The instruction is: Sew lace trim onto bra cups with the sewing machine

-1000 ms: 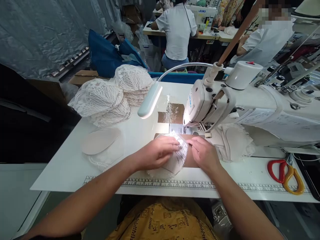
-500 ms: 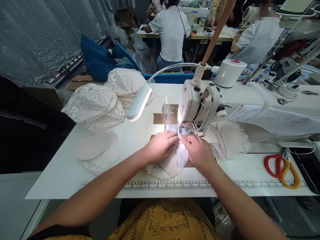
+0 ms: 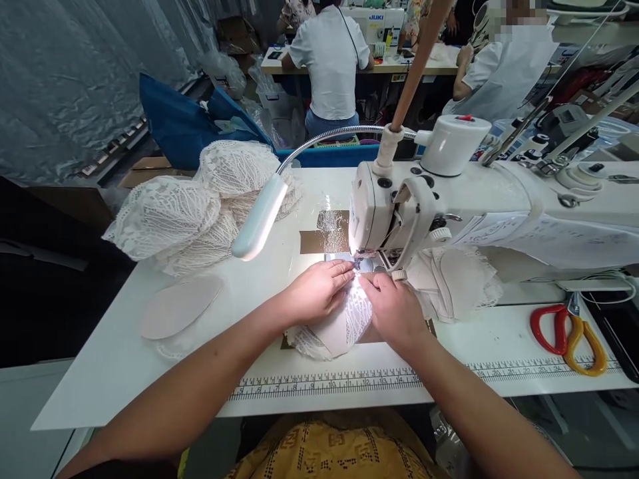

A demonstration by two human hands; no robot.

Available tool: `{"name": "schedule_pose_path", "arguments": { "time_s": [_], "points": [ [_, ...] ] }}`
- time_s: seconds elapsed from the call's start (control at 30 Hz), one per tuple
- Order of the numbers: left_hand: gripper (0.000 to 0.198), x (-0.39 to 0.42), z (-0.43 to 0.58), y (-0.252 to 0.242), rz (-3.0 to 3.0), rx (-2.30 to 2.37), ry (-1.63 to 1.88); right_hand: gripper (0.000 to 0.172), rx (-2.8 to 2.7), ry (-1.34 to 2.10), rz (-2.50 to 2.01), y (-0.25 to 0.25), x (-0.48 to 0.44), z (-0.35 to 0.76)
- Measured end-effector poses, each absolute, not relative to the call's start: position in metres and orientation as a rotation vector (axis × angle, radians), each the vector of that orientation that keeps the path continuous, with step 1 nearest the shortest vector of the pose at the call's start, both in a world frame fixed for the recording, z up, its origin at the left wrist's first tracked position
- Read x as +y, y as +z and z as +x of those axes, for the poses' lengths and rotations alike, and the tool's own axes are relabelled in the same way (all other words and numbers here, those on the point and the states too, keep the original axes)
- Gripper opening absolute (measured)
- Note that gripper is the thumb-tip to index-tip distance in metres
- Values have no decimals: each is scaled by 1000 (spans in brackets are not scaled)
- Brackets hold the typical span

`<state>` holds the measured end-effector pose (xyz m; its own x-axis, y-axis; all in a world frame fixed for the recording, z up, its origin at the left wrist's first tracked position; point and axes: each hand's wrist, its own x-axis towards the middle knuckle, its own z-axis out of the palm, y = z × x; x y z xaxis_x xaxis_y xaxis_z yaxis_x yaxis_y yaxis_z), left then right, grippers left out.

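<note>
A white lace piece with a smooth pale lining (image 3: 332,332) lies under my hands, its top edge at the needle area of the white sewing machine (image 3: 372,209). My left hand (image 3: 319,289) rests on its left part, fingers together and pointing at the needle. On the right edge of the piece, my right hand (image 3: 394,306) pinches the lace with thumb and index finger near the needle. The fabric right at the needle is partly hidden by my fingertips.
Lace pieces (image 3: 170,213) are heaped at the back left, with a pale oval piece (image 3: 182,307) before them. More pieces (image 3: 452,283) lie right of the needle. Scissors (image 3: 569,336) sit far right. A lamp (image 3: 260,216) arches over the table. Two people in white (image 3: 332,63) sit beyond.
The whole view has shifted and tilted slightly. Both hands stay near the needle on the lace piece, with little visible change in their grip.
</note>
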<state>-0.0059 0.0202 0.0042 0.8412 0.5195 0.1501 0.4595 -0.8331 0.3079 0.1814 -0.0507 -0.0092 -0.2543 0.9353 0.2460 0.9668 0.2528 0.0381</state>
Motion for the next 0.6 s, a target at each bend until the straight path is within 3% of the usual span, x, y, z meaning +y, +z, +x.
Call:
{"name": "schedule_pose_path", "arguments": {
  "time_s": [0.47, 0.6],
  "points": [
    [24, -11, -6, 20, 2740, 862, 386, 35, -2211, 56, -1752, -9, -52, 194],
    [32, -18, 0, 13, 2750, 947, 415, 34, -2230, 126, -1742, -5, -52, 198]
  ]
}}
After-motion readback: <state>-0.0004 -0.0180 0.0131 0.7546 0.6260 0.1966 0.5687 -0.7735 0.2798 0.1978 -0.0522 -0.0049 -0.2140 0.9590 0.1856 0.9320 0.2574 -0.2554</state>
